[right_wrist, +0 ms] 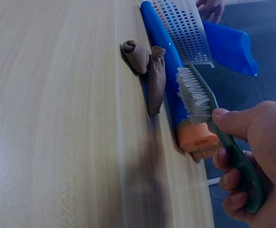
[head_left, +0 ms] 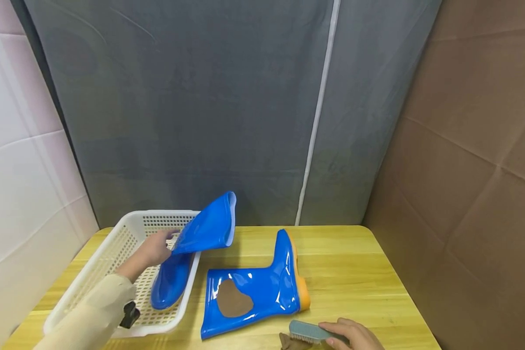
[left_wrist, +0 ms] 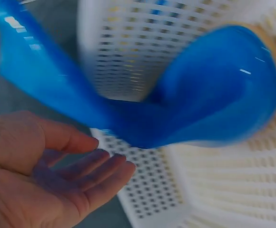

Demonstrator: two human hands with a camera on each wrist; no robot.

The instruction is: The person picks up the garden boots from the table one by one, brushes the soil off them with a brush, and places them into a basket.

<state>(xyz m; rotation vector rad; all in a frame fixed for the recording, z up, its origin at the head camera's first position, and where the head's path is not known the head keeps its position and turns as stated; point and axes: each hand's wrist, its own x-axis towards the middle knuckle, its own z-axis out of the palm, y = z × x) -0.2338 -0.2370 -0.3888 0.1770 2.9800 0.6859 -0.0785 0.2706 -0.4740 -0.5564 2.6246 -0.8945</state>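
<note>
My left arm, in a cream sleeve, enters the head view at lower left and extends diagonally up and right over the white plastic basket. The left hand is at its end, above the basket interior. In the left wrist view its palm is exposed at lower left, thumb uppermost, fingers spread loosely and slightly bent toward the boot. I read this hand as opened, with nothing in its grasp; I cannot tell whether a fingertip touches the boot shaft.

The first blue rain boot is at the basket's right side, left of frame centre. Its foot is inside, toe toward the bottom of the frame; its shaft slants up and right across the rim.

My right hand enters at the bottom edge, right of centre, pointing left. It pinches the green handle of a scrubbing brush, thumb along the handle, fingers curled beneath. The white bristles face left in the right wrist view. Brown cloth lies beside the brush head.

The second blue rain boot lies on its side on the table, near bottom centre, opening left, toe up-frame. A brown patch marks its shaft.
</note>
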